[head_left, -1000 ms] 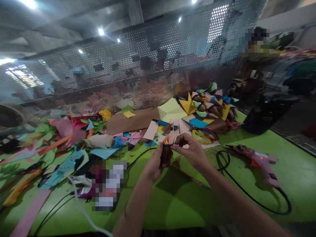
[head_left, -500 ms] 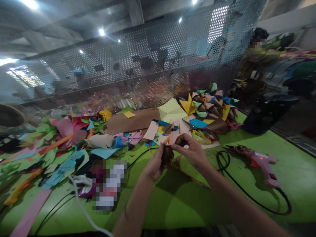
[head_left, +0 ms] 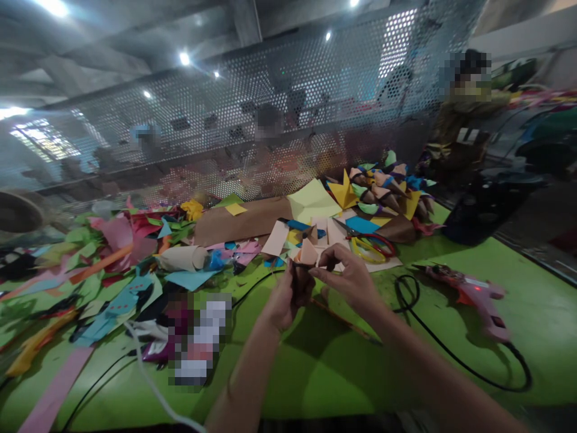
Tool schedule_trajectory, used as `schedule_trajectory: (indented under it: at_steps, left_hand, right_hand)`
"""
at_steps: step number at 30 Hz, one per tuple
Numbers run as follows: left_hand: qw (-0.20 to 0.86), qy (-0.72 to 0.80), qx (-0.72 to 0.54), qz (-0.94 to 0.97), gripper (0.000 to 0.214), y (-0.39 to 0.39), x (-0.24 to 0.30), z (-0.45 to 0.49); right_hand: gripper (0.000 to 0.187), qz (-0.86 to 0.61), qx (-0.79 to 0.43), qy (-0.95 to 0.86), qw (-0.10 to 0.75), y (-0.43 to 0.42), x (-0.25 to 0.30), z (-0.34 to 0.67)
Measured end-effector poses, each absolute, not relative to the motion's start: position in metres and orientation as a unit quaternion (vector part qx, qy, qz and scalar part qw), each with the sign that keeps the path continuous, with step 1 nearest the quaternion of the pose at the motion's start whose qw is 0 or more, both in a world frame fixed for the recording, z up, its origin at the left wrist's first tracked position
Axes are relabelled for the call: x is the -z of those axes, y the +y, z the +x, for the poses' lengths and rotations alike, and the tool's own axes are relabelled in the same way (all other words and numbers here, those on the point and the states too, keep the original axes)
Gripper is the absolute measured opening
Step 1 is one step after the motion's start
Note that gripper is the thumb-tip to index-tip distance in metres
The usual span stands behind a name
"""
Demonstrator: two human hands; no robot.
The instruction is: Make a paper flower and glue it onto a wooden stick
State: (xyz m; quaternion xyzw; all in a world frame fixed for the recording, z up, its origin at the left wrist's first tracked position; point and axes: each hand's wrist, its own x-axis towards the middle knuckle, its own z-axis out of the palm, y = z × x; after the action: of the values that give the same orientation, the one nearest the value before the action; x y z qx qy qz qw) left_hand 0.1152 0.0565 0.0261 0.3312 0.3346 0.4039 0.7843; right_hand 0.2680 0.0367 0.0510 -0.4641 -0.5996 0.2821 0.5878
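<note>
My left hand (head_left: 283, 300) is closed around a small dark brown paper cone (head_left: 301, 278) held over the green table (head_left: 342, 367). A peach-coloured paper piece (head_left: 308, 253) sticks up from the cone's top. My right hand (head_left: 354, 278) pinches the cone's upper edge beside that peach piece, fingers pressed together. Both hands meet just in front of the paper scraps.
A pink glue gun (head_left: 473, 297) with a black cord (head_left: 455, 358) lies at the right. Red-and-yellow scissors (head_left: 370, 243) rest behind my hands. A pile of finished cones (head_left: 383, 189) sits far right, loose coloured paper (head_left: 130, 252) covers the left. A person (head_left: 464, 114) stands beyond the table.
The peach paper piece now stands more upright at the cone's top. My right fingers have shifted slightly along the cone's edge; the hands stay in the same place.
</note>
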Motion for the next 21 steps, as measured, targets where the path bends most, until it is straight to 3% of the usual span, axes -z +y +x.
schedule_trajectory:
  at_steps: [16,21]
  left_hand:
    - [0.776,0.343,-0.401,0.345,0.063,0.0560,-0.0236,0.1172]
    - [0.797,0.343,-0.384,0.315,0.070,0.0550,-0.0284,0.1143]
  right_hand:
    - [0.023,-0.478,-0.279,-0.583,0.595,0.0383,-0.0457,0.2674]
    - [0.024,-0.462,-0.339,-0.552,0.606,0.0392,-0.0494,0.2707]
